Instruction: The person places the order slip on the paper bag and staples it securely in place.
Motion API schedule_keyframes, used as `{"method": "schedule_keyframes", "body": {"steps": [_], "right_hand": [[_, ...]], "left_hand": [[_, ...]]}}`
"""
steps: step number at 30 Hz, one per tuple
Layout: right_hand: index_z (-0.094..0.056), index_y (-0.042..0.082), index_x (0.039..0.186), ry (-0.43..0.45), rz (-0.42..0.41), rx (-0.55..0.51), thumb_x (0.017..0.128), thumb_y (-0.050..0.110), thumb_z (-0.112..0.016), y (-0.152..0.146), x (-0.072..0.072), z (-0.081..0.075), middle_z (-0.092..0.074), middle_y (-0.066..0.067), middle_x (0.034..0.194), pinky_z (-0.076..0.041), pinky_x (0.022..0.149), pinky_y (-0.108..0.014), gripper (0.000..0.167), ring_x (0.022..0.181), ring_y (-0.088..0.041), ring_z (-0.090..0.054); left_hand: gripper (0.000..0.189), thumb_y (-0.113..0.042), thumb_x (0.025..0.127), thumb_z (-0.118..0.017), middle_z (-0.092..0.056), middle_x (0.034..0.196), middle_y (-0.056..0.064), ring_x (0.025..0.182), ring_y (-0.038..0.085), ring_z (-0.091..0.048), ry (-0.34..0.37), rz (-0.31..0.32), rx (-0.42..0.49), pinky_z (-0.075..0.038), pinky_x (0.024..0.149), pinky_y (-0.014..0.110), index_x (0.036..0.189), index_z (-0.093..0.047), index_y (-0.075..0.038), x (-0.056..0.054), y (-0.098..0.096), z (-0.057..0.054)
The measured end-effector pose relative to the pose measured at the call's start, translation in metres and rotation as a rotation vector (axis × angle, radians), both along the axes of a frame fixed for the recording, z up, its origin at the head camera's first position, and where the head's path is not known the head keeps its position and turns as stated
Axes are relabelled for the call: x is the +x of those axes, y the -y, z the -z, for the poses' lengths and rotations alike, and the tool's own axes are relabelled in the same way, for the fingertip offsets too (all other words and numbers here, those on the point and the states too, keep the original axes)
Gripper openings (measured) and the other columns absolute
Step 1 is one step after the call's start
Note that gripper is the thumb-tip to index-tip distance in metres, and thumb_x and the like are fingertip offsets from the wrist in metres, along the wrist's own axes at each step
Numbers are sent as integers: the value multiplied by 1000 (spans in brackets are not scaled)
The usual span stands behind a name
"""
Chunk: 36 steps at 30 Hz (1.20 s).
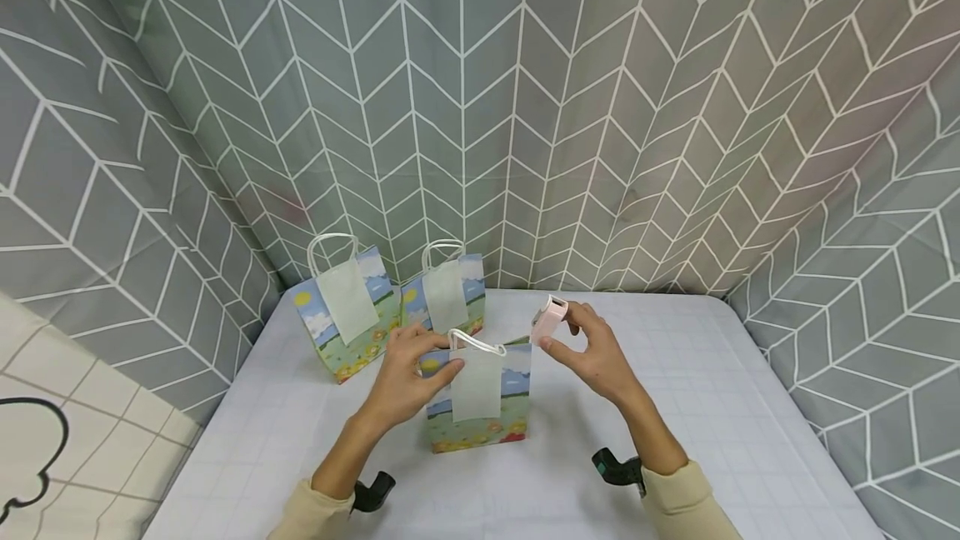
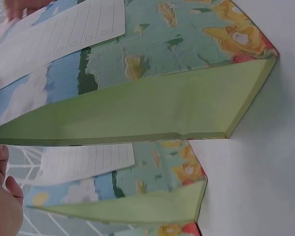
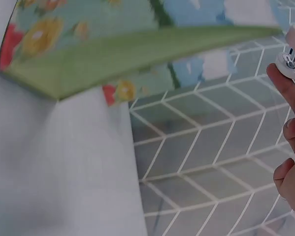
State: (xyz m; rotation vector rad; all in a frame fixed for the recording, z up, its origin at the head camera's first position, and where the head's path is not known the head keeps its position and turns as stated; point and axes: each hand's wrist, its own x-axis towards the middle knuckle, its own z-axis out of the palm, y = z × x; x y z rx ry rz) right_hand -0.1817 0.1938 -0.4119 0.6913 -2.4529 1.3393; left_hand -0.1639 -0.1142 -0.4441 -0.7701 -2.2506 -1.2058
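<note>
A paper gift bag [image 1: 515, 407] with a painted sky and flowers stands on the table, its white handles [image 1: 480, 346] folded over at the top. A white lined sheet [image 1: 476, 390] lies against its front. My left hand [image 1: 405, 373] pinches the bag's upper left edge, thumb in front over the sheet and fingers behind. My right hand [image 1: 597, 359] holds a small pink and white stapler [image 1: 550, 319] beside the bag's upper right corner, apart from it. In the right wrist view, the stapler's [image 3: 291, 63] jaws stand apart with metal showing between them.
Two similar bags stand behind, one at the far left [image 1: 311, 311] and one at the back [image 1: 472, 290], each with a white sheet on its front. The white table [image 1: 675, 407] meets a grey patterned curtain [image 1: 585, 148] at the back and sides.
</note>
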Motion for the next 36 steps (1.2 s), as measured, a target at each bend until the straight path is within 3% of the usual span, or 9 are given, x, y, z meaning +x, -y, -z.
{"method": "schedule_keyframes", "body": {"steps": [11, 16, 19, 26, 36], "right_hand": [[-56, 21, 131, 147, 71, 41, 94, 29, -73, -37, -5, 28, -62, -4, 106, -33, 74, -38, 42, 94, -24, -42], [-49, 9, 141, 237, 103, 47, 95, 21, -71, -52, 0, 32, -67, -8, 106, -33, 73, -36, 53, 94, -29, -43], [-49, 5, 138, 274, 119, 60, 94, 20, -72, -64, -1, 39, -68, -10, 105, -33, 72, -34, 52, 94, -32, -43], [-54, 12, 132, 353, 163, 132, 92, 32, -74, -94, -11, 68, -70, -5, 103, -34, 71, -33, 49, 93, -25, -44], [-53, 10, 131, 466, 196, 162, 91, 38, -74, -117, -13, 82, -69, -10, 109, -43, 75, -33, 53, 94, -21, -55]], "left_hand": [[25, -9, 81, -84, -68, 89, -13, 84, 15, -47, -47, -14, 39, -22, 85, 38, 96, -74, -26, 3, 33, -5], [28, -5, 79, -84, -69, 88, -12, 83, 13, -45, -65, -31, 44, -20, 85, 40, 94, -74, -27, 6, 52, -13], [30, -4, 78, -85, -68, 88, -11, 85, 10, -46, -72, -47, 38, -19, 85, 42, 93, -74, -28, 8, 63, -16], [34, 0, 75, -85, -65, 84, -12, 84, 11, -47, -90, -107, 10, -20, 86, 35, 89, -73, -28, 12, 86, -19], [34, 4, 75, -83, -67, 86, -11, 87, 7, -49, -92, -206, 19, -21, 86, 32, 84, -71, -27, 14, 117, -16]]}}
